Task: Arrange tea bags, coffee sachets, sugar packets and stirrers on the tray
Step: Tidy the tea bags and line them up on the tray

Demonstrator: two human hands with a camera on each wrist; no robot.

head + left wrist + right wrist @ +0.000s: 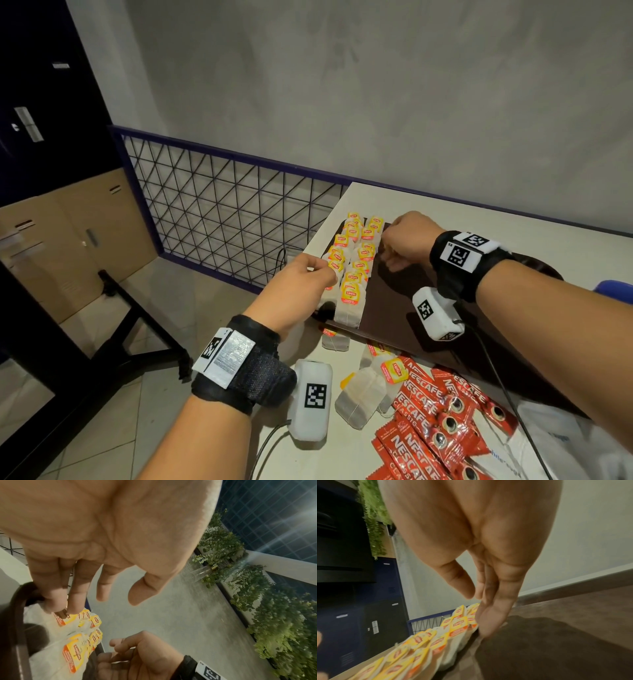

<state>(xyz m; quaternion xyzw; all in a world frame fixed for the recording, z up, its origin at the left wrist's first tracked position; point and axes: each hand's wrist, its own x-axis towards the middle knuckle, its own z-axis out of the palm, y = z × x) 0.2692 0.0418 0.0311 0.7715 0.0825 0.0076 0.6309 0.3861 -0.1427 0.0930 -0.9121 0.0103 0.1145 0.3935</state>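
Your left hand sits at the tray's left edge, fingers extended, tips resting on the tea bags; no grasp. The bags lie in two overlapping rows along the tray's left side; your left hand hides the near end of the outer row. Your right hand is over the tray just right of the rows, fingers loosely extended, tips at the bags' edge, contact blurred. Loose tea bags and coffee sachets lie off the tray's near edge, sachets cut off by the frame.
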